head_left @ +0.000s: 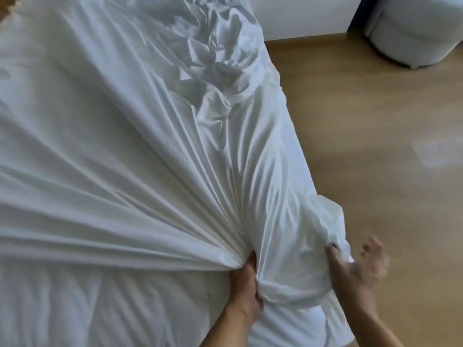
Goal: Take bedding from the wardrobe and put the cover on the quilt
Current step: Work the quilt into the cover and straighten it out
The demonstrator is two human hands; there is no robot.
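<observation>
Gripping a tight bunch of the white cover [125, 146], which is lying spread over the bed [292, 121], the left hand [246, 284] is drawing folds taut. Rightward, the blurred right hand [355, 266] is resting spread-fingered against the cover's bulging near corner, holding nothing. Bedding is out and covering seems underway; the far crumples are awaiting smoothing.

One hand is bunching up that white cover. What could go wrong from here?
The left hand grips the cover in one tight bunch, so a harder pull might drag the crumpled heap along instead of spreading it. The right hand, blurred and open, has no grip on the overhanging corner, which could slide towards the floor.
</observation>
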